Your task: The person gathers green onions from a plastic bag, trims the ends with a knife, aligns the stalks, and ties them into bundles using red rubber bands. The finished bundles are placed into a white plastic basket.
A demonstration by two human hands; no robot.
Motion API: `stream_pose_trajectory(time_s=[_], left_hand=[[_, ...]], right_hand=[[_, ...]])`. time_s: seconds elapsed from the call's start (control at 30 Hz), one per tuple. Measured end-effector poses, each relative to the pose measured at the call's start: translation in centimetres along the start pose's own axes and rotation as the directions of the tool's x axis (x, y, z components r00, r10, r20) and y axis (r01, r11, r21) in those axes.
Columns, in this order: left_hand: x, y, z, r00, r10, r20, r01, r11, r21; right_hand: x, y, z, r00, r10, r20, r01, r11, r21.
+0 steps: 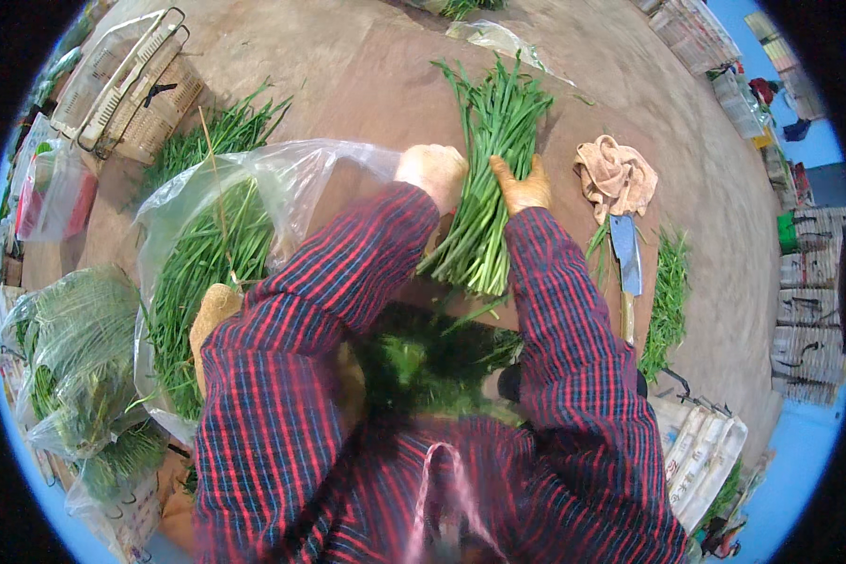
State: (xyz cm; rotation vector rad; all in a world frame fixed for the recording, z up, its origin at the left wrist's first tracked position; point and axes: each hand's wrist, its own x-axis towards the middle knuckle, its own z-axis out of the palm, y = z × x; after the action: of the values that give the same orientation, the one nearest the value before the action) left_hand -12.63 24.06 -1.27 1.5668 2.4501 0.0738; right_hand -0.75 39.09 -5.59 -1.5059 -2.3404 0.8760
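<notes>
A bunch of long green leafy stalks (490, 183), like garlic chives, lies before me, its pale cut ends towards me. My right hand (525, 185) grips its right side, thumb over the stalks and fingers at the edge. Against the left side is my left hand (431, 170), curled, bright and blurred; what its fingers hold is hidden. A small bit of red shows just under it. Left of that hand spreads a clear plastic bag (289, 169) with loose greens (211, 240) in it. A cleaver (627, 257) with a wooden handle lies to the right, below a crumpled tan cloth (615, 173).
The brown board (395, 92) lies under the bunch. Plastic crates (137, 99) stand at far left, above a bagged heap of greens (77, 352). Cut leaves (666, 303) line the board's right edge. A white crate (705, 458) is at lower right; stacked crates (811, 303) stand beyond.
</notes>
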Motion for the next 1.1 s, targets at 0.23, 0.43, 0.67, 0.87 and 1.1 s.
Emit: stream_pose_trajectory(time_s=[0.23,0.43,0.67,0.87,1.1], left_hand=[[-6.5,0.7,2.5,0.982,-0.181,0.061,0.191,0.944,-0.268],[-8.1,3.9,7.3,0.945,-0.327,0.014,0.264,0.736,-0.624],[-7.5,4.1,9.5,0.798,-0.575,0.179,0.455,0.382,-0.804],[-5.0,4.7,10.5,0.795,-0.572,-0.202,0.38,0.729,-0.569],[-12.9,4.7,-4.2,0.629,-0.608,-0.484,-0.05,0.589,-0.806]], right_hand=[[-7.8,7.8,-7.3,0.983,-0.1,0.152,0.078,0.987,0.143],[-9.7,7.7,-1.4,0.956,-0.11,0.273,0.098,0.994,0.056],[-5.8,12.2,3.5,0.954,-0.139,0.267,0.083,0.974,0.209],[-5.6,10.5,-0.6,0.927,0.065,0.37,-0.091,0.994,0.053],[-5.7,0.5,-4.7,0.913,-0.3,0.275,0.324,0.945,-0.045]])
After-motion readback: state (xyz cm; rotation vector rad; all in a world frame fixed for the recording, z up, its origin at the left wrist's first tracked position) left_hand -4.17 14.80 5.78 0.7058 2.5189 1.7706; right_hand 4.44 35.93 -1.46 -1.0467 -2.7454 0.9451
